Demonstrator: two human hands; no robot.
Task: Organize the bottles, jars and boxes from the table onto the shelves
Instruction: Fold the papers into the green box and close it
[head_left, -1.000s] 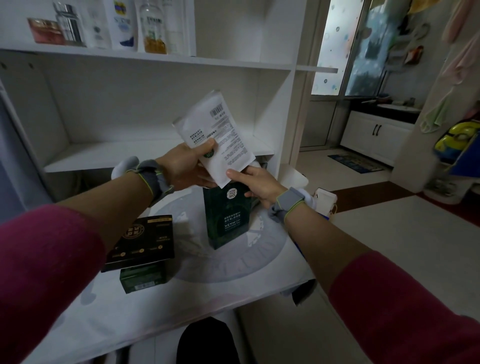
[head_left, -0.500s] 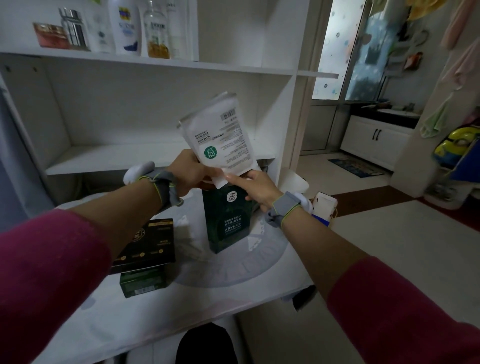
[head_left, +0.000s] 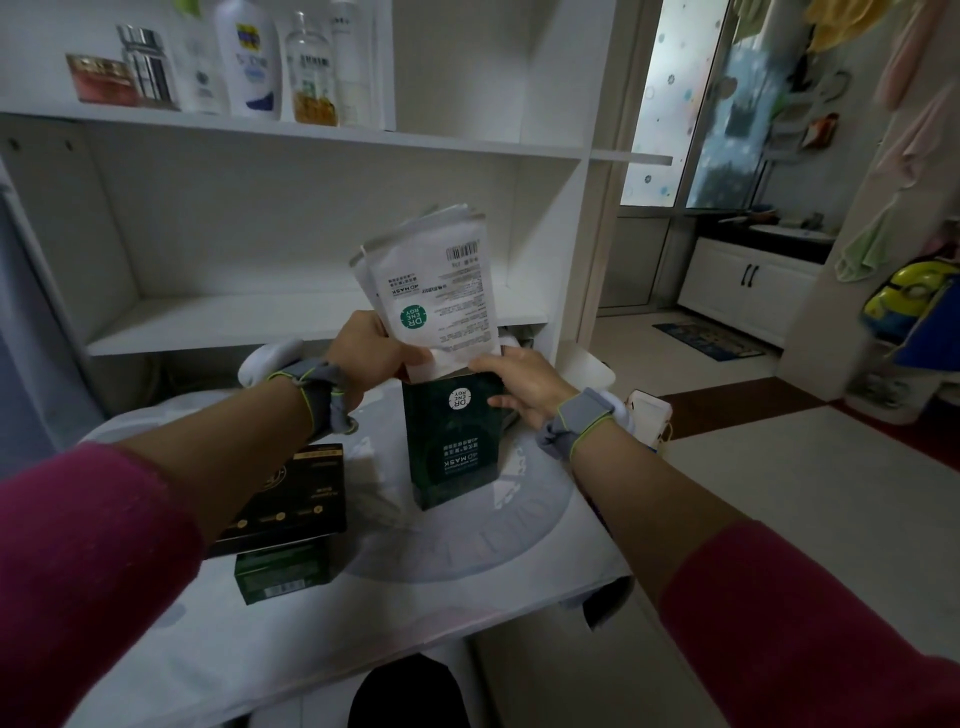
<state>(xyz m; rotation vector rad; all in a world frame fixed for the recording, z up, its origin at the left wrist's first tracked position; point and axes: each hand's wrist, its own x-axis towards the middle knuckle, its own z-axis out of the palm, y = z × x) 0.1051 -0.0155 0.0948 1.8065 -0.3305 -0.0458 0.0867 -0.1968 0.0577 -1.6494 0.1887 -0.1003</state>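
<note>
The left hand (head_left: 371, 348) gripped the lower end of a stack of white packets (head_left: 441, 291), thumb curled across their front, so that they stood tilted above it with the barcode end uppermost. Their bottom edge sat at the open mouth of the green box (head_left: 454, 441), just right of that hand. The right hand (head_left: 519, 382) grasped the top of this box, fingers over its rim and thumb against its side, and the box stood upright on the table (head_left: 467, 561) below both hands. Below the left wrist lay a black box (head_left: 291, 493), with a small green box (head_left: 283, 571) touching its near edge. Beyond the hands a bare shelf (head_left: 208, 322) ran across, and high above the left hand stood bottles (head_left: 249, 57) and a jar (head_left: 101, 78).
</note>
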